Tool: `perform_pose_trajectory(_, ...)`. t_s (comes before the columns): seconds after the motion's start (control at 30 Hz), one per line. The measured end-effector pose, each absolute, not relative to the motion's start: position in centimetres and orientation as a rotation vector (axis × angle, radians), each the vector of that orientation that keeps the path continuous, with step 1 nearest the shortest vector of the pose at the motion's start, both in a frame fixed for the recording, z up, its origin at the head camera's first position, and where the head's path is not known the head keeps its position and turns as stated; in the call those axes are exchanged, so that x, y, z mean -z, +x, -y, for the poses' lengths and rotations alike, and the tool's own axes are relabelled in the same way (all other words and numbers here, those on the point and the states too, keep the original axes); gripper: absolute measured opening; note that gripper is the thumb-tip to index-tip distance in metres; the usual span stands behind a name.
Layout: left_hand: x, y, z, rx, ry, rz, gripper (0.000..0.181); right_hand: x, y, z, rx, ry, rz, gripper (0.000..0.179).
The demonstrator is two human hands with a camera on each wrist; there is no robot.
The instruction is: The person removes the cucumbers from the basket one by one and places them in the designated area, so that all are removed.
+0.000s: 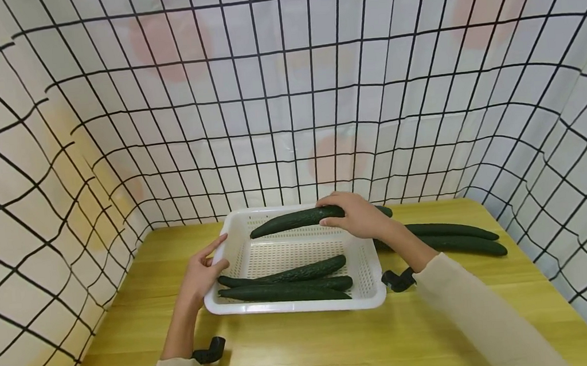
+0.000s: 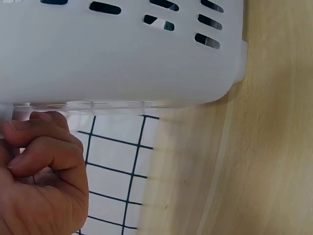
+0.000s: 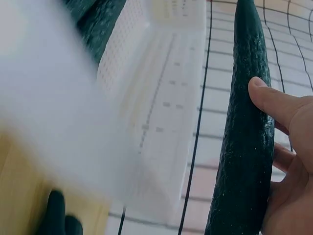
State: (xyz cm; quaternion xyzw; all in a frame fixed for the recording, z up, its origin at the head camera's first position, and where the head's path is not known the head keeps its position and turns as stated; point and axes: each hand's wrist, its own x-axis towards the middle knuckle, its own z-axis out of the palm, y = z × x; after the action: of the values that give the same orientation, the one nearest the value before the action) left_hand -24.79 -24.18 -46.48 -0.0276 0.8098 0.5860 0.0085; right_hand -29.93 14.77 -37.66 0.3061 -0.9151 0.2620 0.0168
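Note:
My right hand [image 1: 356, 215] grips a long dark green cucumber [image 1: 291, 222] around its middle, over the back part of the white plastic basket [image 1: 295, 306]. In the right wrist view this cucumber [image 3: 244, 132] has bumpy skin, and the thumb lies across it. At the basket's left side, my left hand [image 1: 202, 273] holds the rim, thumb over the inside edge. The left wrist view shows its curled fingers [image 2: 49, 147] at the rim, partly hidden by the basket wall [image 2: 117, 63]. Three cucumbers [image 1: 292, 292] lie along the basket's front side.
More cucumbers [image 1: 464, 244] lie on the wooden table [image 1: 307, 354] to the right of the basket, partly behind my right forearm. A black wire grid [image 1: 288, 114] backed by pale sheeting stands around the back and both sides. Each wrist carries a black camera mount [image 1: 399, 281].

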Motion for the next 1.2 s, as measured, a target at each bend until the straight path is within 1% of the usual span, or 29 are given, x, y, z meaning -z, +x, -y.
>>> perform_pose_trajectory(0.37,46.2,-24.3,25.2,-1.818,0.019,-2.400,0.065,38.4,-28.8,-20.9,-0.861,0.792,2.892,0.054)
perform_pose_trajectory(0.8,47.1,-24.9,25.0,-1.919,-0.078,-2.420,0.066,39.7,-26.8,-28.0,-0.811,0.667,2.896,0.055)
perform_pose_trajectory(1.2,46.9,-24.7,24.8,-1.920,-0.056,-2.453,0.064,41.1,-24.4,-33.4,-0.779,0.604,2.880,0.053)
